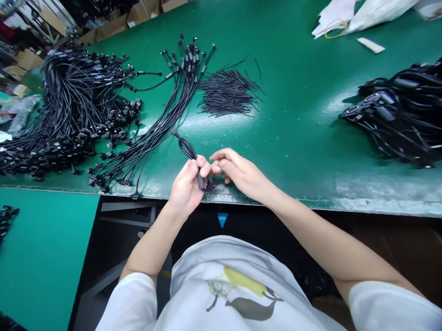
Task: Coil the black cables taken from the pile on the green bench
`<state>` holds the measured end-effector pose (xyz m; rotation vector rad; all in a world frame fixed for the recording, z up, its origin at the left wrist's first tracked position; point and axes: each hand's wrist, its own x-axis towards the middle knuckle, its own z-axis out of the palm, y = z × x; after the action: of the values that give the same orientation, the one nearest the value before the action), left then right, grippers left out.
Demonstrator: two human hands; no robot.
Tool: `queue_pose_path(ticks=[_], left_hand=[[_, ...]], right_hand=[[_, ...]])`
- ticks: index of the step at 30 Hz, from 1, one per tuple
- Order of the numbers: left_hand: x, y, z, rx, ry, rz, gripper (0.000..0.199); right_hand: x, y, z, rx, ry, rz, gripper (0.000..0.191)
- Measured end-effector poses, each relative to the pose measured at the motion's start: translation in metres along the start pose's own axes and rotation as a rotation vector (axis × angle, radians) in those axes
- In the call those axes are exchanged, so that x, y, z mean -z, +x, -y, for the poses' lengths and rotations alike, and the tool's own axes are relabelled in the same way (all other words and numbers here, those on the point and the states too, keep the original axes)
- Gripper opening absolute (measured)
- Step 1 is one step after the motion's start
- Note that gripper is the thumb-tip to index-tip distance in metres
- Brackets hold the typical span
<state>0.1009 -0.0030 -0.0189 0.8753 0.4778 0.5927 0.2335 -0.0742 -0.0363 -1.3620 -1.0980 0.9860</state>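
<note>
Left to right along the green tabletop (pixel 293 120): a dense heap of black cables (pixel 71 88) lay at your far left, and beside it a looser spread of cables (pixel 176 101) slanted toward the front edge, its lower connectors near that edge. Next came your left hand (pixel 187 189), closed around a folded black cable (pixel 201 181), which sat just above the front edge with one end pointing away from you. The cable was probably light and bendable, springy at the loops and stiffer at the grey sleeve and plugs; it looked hardly fragile, though perhaps slightly smooth, and was best held round the middle, where the folds gathered. Beyond it lay a pile of thin black strips (pixel 230 93). Your right hand (pixel 242 175) had its fingers curled close to the left fingertips; whether they pinched anything could not be told. Farther right, the tabletop offered the widest room for moving, bounded by a heap of bundled cables (pixel 413 106) and, toward the far side, white bags (pixel 380 16)
</note>
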Motion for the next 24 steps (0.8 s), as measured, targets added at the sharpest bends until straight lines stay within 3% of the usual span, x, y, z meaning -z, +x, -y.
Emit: queue_pose_path(ticks=[4,8,11,15,19,22,24], left_hand=[[0.005,0.003,-0.01,-0.031,0.049,-0.05,0.025],[0.006,0.001,-0.009,-0.042,0.077,-0.027,0.027],[0.008,0.0,-0.007,-0.027,0.045,0.034,0.028],[0.008,0.0,-0.004,0.033,0.058,-0.02,0.03],[0.003,0.0,0.0,0.039,0.038,-0.067,0.028],[-0.003,0.0,0.001,0.028,0.022,-0.097,0.029],[-0.005,-0.001,-0.001,0.037,-0.003,-0.11,0.03]], right_hand=[[-0.01,-0.014,-0.004,-0.102,0.1,0.12,0.045],[-0.015,-0.021,-0.001,-0.15,0.191,0.072,0.048],[-0.014,-0.019,-0.001,-0.179,0.282,0.034,0.042],[-0.01,-0.015,0.001,-0.27,0.543,0.005,0.027],[-0.013,-0.017,0.008,-0.323,0.833,0.142,0.017],[-0.018,-0.022,0.01,-0.293,0.789,0.139,0.018],[-0.016,-0.026,0.009,-0.239,0.552,0.094,0.022]])
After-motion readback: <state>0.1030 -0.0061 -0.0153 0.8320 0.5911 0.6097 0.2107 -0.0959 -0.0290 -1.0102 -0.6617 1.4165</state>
